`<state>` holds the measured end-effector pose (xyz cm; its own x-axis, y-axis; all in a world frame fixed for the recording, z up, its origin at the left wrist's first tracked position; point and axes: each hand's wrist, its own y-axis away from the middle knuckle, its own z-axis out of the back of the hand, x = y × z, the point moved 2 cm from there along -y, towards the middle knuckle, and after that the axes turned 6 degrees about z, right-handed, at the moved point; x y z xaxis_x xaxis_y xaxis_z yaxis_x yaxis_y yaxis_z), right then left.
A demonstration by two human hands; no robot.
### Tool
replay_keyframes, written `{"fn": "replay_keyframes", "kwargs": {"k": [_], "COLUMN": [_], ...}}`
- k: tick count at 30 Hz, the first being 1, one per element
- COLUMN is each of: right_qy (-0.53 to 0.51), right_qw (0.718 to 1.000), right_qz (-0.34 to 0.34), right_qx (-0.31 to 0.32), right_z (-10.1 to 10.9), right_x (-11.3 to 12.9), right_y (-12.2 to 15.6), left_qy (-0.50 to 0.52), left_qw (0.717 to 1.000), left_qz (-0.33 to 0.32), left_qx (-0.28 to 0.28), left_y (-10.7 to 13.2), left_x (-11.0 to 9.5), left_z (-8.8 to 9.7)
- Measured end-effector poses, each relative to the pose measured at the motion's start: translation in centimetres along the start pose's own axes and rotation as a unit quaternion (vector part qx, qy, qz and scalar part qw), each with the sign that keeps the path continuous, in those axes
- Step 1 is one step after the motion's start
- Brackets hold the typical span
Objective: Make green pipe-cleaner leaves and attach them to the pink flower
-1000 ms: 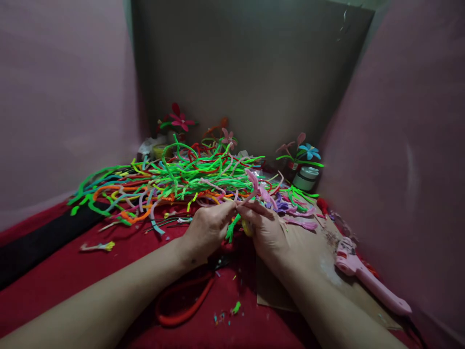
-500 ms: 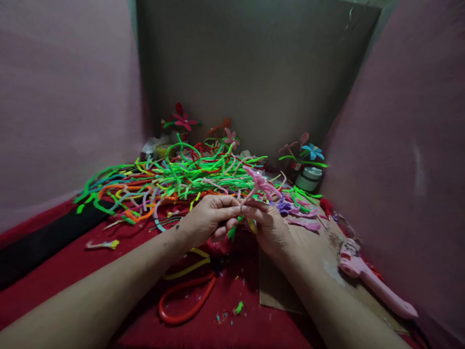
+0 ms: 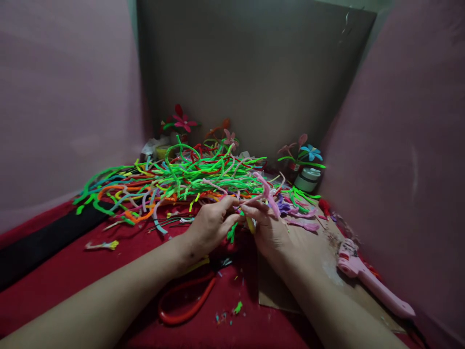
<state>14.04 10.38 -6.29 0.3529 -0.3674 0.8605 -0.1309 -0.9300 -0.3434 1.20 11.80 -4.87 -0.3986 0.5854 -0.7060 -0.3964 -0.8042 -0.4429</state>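
Observation:
My left hand (image 3: 213, 220) and my right hand (image 3: 271, 230) meet in the middle, over the front edge of a pile of pipe cleaners. Between them is a pink pipe-cleaner flower (image 3: 269, 195), its petals spread above the right fingers and its thin stem running left. The right thumb and fingers pinch the stem near its base. The left thumb and index finger close on the stem's other end, though the exact contact is hard to see. Just below the fingertips show a yellow piece (image 3: 250, 224) and a green pipe-cleaner bit (image 3: 232, 233).
Green and multicoloured pipe cleaners (image 3: 203, 174) heap at the back. A pink glue gun (image 3: 374, 283) lies right, on a cardboard sheet (image 3: 279, 291). A red loop handle (image 3: 187, 312) and green scraps (image 3: 238, 308) lie in front. Finished flowers (image 3: 310, 152) and a lidded jar (image 3: 307, 179) stand behind.
The pink flower has turned and tilted to the right, its petals now drooping over the right fingers. My left hand has rolled, back of the hand more upward, its lower fingers now hidden.

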Motion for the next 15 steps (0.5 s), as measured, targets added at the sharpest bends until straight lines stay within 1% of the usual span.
{"fn": "replay_keyframes", "kwargs": {"k": [1, 3, 5, 7, 9, 12, 15], "right_qy": [0.008, 0.011, 0.021, 0.031, 0.039, 0.034, 0.002], "right_qw": [1.0, 1.0, 0.999, 0.999, 0.998, 0.998, 0.998], "right_qz": [0.006, 0.017, 0.027, 0.038, 0.051, 0.049, 0.033], "right_qx": [-0.001, -0.001, -0.003, -0.006, 0.001, 0.03, 0.051], "right_z": [-0.1, -0.2, -0.3, -0.3, -0.2, -0.2, -0.1], "right_x": [0.2, 0.6, 0.9, 1.0, 0.9, 0.7, 0.4], "right_y": [0.1, 0.3, 0.5, 0.5, 0.4, 0.3, 0.1], "left_qy": [-0.043, -0.094, -0.1, -0.078, -0.042, 0.043, 0.149], "left_qw": [0.998, 0.991, 0.989, 0.991, 0.996, 0.999, 0.985], "left_qz": [-0.032, -0.076, -0.098, -0.098, -0.071, 0.0, 0.091], "left_qx": [-0.025, -0.049, -0.049, -0.044, -0.041, -0.029, 0.003], "left_y": [0.2, 0.5, 0.6, 0.6, 0.6, 0.6, 0.5], "left_x": [0.1, 0.2, 0.3, 0.2, 0.0, -0.5, -1.1], "left_z": [-0.1, -0.2, -0.3, -0.2, -0.2, -0.2, -0.2]}}
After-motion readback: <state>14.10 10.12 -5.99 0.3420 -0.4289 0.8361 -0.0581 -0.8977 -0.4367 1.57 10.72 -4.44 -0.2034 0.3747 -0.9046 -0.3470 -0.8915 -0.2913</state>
